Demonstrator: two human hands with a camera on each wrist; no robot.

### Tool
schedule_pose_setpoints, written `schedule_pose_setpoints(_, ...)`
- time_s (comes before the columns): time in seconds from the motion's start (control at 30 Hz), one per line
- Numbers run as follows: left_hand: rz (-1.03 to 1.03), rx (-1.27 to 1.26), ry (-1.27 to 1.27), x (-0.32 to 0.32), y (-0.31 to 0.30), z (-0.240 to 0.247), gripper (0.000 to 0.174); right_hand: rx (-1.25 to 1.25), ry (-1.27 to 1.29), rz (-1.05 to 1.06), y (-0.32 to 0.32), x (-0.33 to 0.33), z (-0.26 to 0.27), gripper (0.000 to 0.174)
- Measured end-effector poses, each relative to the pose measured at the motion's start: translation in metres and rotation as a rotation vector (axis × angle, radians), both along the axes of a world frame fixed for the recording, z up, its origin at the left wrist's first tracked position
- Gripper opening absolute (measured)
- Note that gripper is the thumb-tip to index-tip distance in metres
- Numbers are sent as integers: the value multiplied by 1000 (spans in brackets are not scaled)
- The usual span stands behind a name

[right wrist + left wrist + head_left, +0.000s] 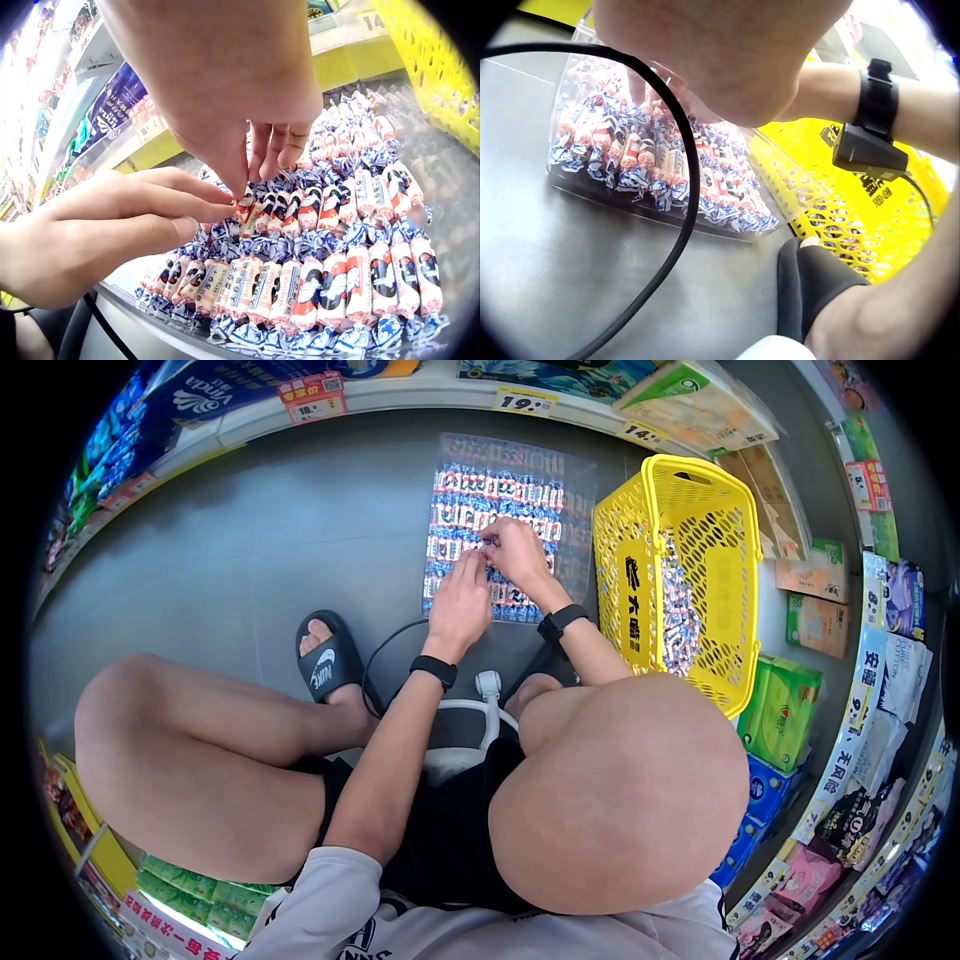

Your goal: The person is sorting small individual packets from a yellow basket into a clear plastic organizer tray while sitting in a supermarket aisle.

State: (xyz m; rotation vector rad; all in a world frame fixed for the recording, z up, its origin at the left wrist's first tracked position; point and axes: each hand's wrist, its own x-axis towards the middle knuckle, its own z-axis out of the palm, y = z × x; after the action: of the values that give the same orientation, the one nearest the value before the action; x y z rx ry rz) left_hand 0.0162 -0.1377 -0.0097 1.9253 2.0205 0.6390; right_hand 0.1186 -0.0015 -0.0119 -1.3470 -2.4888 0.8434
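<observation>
Rows of wrapped candies in red, white and blue wrappers lie packed side by side in a clear plastic box on the floor. My right hand reaches down over the middle rows and pinches the end of one candy between thumb and forefinger. From the left, my left hand comes in with its fingers nearly straight, fingertips right beside that same candy. In the left wrist view, the back of a hand covers part of the rows.
To the right of the box stands a yellow perforated basket with many more candies inside. A black cable loops near my left wrist. Shelves with price tags run along the back; tissue packs stand at the right.
</observation>
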Motion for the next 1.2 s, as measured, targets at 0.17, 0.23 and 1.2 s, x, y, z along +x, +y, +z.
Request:
schedule_pose_setpoints(0.17,-6,-3,-9,-1,0,2,46,56,1,32,-1,0,-7,28)
schedule_pose_setpoints(0.23,-8,0,-13,0,-1,3,44,48,2,33,-2,1,-6,28)
schedule_pose_setpoints(1.2,-94,88,-64,1,9,20,24,93,-187,377,8,16,69,19)
